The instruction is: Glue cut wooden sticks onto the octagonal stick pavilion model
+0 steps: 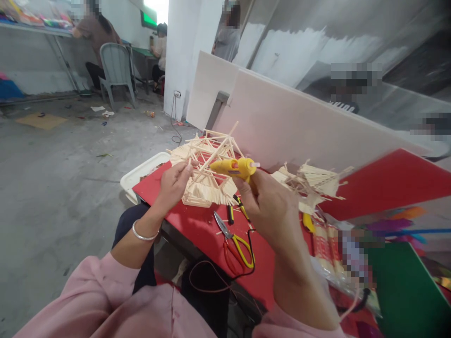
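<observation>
A model built of thin wooden sticks (207, 190) stands on the red tabletop (197, 230), with an open frame of sticks at its top. My right hand (269, 202) is wrapped round a yellow hot glue gun (230, 167), a glue stick poking from its rear. The gun's nozzle points left, close to the frame. At the model's left side my left hand (176, 180) is closed, thumb and fingers pinching a thin wooden stick (190, 162). Whether that stick is joined to the frame I cannot tell.
Pliers (234, 241) with red and yellow handles and a black cord lie on the table. A second stick model (313, 180) stands to the right. White boards (299, 122) rise behind. A white tub (132, 176) sits left. Several people are in the background.
</observation>
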